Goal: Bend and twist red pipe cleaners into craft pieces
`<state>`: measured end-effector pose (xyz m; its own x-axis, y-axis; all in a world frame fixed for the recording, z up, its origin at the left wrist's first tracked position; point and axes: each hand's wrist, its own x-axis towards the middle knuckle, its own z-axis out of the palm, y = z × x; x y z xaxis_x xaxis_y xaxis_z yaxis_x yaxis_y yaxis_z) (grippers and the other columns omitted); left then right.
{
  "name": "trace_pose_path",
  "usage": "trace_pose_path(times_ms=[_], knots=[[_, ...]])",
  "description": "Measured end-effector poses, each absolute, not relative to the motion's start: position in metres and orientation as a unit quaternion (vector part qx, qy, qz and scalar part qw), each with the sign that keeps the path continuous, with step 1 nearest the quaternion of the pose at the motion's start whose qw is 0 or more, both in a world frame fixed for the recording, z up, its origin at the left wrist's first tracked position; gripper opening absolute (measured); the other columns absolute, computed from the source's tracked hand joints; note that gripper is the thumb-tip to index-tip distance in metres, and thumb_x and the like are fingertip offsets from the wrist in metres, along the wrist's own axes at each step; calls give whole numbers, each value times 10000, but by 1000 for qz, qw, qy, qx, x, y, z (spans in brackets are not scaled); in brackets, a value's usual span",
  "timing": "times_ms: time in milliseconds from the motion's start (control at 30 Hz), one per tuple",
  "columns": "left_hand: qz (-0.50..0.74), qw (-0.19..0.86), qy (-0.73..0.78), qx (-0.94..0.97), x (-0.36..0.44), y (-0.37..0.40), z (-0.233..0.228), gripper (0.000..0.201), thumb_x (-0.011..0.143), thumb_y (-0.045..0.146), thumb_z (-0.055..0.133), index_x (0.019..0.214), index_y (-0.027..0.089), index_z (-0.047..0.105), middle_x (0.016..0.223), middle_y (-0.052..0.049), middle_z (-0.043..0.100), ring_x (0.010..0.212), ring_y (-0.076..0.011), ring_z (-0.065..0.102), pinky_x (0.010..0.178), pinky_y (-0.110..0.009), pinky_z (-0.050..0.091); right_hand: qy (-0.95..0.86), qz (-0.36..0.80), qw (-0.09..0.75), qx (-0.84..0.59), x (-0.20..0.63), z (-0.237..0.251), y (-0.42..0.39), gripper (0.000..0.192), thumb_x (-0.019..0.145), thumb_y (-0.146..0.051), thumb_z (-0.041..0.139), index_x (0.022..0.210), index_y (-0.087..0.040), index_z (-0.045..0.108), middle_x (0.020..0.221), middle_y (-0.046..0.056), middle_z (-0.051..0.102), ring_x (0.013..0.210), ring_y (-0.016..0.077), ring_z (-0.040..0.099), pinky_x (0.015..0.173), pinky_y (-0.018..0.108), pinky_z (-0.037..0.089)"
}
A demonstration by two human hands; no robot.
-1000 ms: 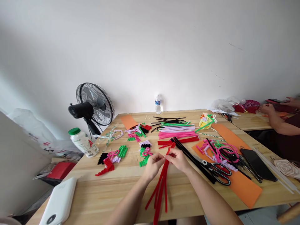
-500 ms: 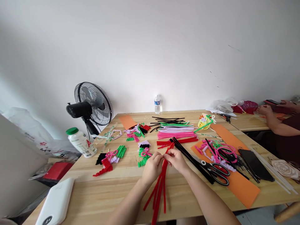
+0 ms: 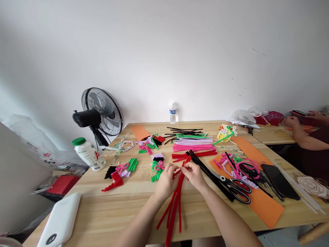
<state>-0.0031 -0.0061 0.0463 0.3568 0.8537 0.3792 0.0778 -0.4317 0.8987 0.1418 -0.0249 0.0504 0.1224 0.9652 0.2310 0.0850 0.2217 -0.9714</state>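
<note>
1. Both hands meet near the table's front edge: left hand [image 3: 166, 181] and right hand [image 3: 193, 175] pinch the top of a bundle of red pipe cleaners [image 3: 174, 207].
2. Its tails run past the front edge of the table [image 3: 108, 216].
3. Light, soft and bendy, it looks best gripped where the stems cross.
4. Scissors [image 3: 238, 188] and black stems [image 3: 209, 175] crowd the right; bare wood lies to the left.

Bright, even, diffuse light; shadows on the pale wooden worktop [image 3: 108, 212] are soft. Focus sharp; wide-angle distortion bends edges.
</note>
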Motion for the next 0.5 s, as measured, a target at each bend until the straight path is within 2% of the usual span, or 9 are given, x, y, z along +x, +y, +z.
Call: trace_pose_path(times_ms=[67, 133, 167, 233, 300, 367, 433, 500], knots=[[465, 325, 328, 755, -1, -9, 44, 148, 814, 300, 522, 845, 190, 616, 838, -75, 549, 736, -163, 509, 695, -288, 424, -536, 392, 559, -496, 142, 48, -23, 320, 727, -463, 636, 616, -181, 534, 417, -58, 433, 359, 83, 377, 348, 211, 285], [464, 322, 324, 759, -1, -9, 44, 178, 835, 297, 487, 815, 186, 625, 813, -80, 559, 752, -174, 516, 708, -294, 420, -550, 382, 556, -493, 142, 49, -23, 313, 726, -453, 639, 613, -179, 537, 457, -43, 469, 394, 89, 405, 362, 209, 308], [465, 350, 328, 745, -2, -9, 45, 183, 828, 307, 497, 791, 179, 622, 787, -73, 559, 733, -168, 516, 684, -284, 421, -561, 372, 555, -488, 142, 50, -24, 301, 727, -441, 644, 620, -177, 546, 492, -31, 497, 424, 94, 428, 381, 209, 330], [441, 472, 339, 684, -5, -6, 49, 201, 792, 345, 542, 727, 161, 590, 664, -29, 516, 588, -124, 471, 549, -239, 395, -583, 353, 559, -472, 142, 55, -28, 269, 727, -409, 657, 634, -173, 566, 576, -6, 546, 498, 108, 476, 441, 217, 381], [344, 655, 322, 591, -9, -1, 53, 229, 730, 368, 593, 682, 152, 532, 541, 38, 395, 410, -55, 295, 392, -189, 262, -606, 343, 563, -445, 142, 60, -31, 244, 721, -381, 674, 635, -172, 582, 636, 8, 570, 555, 120, 508, 498, 228, 412], [211, 798, 262, 501, -13, 4, 56, 253, 665, 361, 626, 682, 155, 480, 515, 83, 296, 366, -15, 114, 339, -169, 114, -623, 352, 560, -418, 142, 65, -34, 234, 718, -366, 682, 629, -171, 589, 645, 8, 573, 550, 119, 514, 501, 233, 412], [148, 843, 219, 468, -15, 5, 58, 267, 649, 359, 623, 710, 159, 458, 536, 88, 289, 369, -8, 72, 333, -166, 70, -620, 374, 553, -412, 142, 66, -35, 242, 734, -371, 668, 627, -170, 586, 603, -3, 559, 496, 106, 492, 464, 228, 389], [215, 796, 245, 510, -13, 3, 57, 260, 680, 362, 613, 766, 163, 469, 562, 71, 335, 370, -20, 141, 340, -164, 121, -593, 390, 558, -431, 143, 63, -32, 263, 741, -397, 654, 635, -169, 576, 540, -24, 525, 438, 92, 452, 424, 222, 359]])
